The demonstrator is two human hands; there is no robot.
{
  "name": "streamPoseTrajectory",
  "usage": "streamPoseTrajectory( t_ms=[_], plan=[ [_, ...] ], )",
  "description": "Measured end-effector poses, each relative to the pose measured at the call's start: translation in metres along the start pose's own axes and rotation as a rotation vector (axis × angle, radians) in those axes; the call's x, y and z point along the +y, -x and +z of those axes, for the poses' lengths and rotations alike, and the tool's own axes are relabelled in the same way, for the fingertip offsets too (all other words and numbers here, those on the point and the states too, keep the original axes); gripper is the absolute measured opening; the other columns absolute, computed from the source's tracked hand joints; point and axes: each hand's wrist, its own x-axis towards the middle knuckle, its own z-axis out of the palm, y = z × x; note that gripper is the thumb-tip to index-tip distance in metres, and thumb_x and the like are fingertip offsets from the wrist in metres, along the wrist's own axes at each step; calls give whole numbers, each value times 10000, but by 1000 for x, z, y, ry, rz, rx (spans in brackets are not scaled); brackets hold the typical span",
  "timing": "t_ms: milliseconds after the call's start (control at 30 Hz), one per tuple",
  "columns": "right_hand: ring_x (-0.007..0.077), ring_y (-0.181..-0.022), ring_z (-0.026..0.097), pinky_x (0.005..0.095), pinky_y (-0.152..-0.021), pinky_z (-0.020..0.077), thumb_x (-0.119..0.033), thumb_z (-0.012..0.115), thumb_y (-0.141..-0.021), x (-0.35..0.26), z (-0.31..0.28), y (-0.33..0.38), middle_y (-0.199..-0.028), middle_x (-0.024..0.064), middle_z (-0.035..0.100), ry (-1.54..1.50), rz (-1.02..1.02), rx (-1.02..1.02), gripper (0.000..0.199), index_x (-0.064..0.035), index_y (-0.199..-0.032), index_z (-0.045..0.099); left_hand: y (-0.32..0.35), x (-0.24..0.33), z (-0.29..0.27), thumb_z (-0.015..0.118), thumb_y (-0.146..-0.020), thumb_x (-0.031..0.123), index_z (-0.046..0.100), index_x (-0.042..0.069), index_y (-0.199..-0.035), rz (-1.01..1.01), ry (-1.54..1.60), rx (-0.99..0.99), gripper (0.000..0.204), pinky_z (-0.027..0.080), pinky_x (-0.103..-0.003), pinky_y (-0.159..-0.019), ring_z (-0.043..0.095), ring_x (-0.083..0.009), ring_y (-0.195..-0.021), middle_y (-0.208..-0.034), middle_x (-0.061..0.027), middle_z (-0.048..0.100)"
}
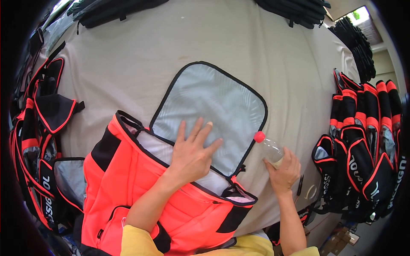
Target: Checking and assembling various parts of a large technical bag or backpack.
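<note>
A bright coral-red and black bag [171, 209] lies in front of me, its top unzipped. The flap [222, 102] is folded back away from me, showing a grey lining with black edging. My left hand [192, 155] rests with fingers spread on that lining, near where the flap meets the bag. To the right of the flap, my right hand [285, 170] grips a small clear plastic bottle [271, 148] with a red cap. The bottle tilts toward the flap's right edge, and a little pale stuff shows at its base.
Black and red bags are heaped at the left [42, 149], and more stand in a row at the right [358, 149]. Black folded pieces [294, 10] lie along the far edge. A beige cloth [128, 55] covers the table. A dark pen-like item [300, 185] lies beyond my right wrist.
</note>
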Motion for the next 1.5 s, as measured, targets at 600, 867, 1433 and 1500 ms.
streamPoseTrajectory(
  t_ms=[600, 867, 1433, 1500],
  plan=[
    [348, -1036, 676, 485, -851, 531, -475, 921, -739, -2, -3, -2, -1190, 126, 676, 16, -12, 18, 812, -75, -1364, 591, 2, -2, -5, 704, -703, 44, 797, 242, -1240, -12, -8, -50, 581, 207, -671, -1257, 382, -410, -1540, -1564, -196, 502],
    [357, -1033, 673, 491, -854, 534, -448, 927, -741, 1, -5, -3, -1181, 136, 675, -5, -2, -8, 800, -72, -1364, 592, -1, 0, -2, 704, -716, 49, 789, 239, -1255, 5, 29, -78, 577, 188, -664, -1267, 342, -406, -1559, -1590, -194, 476],
    [214, -1308, 565, 363, -1134, 456, -40, 801, -958, 144, 20, -48, -1448, 111, 556, -1039, 692, 373, 676, -15, -1528, 439, 2, -7, -5, 735, -709, 65, 795, 240, -1238, 39, 24, -71, 561, 189, -706, -1249, 353, -434, -1536, -1569, -191, 486],
    [227, -1325, 557, 370, -1144, 449, -66, 806, -959, 146, 37, -45, -1442, 122, 564, -909, 705, 300, 679, -5, -1520, 430, 4, -9, -7, 733, -723, 83, 792, 259, -1250, 38, 7, -49, 559, 197, -704, -1243, 361, -432, -1535, -1561, -191, 498]
  ],
)
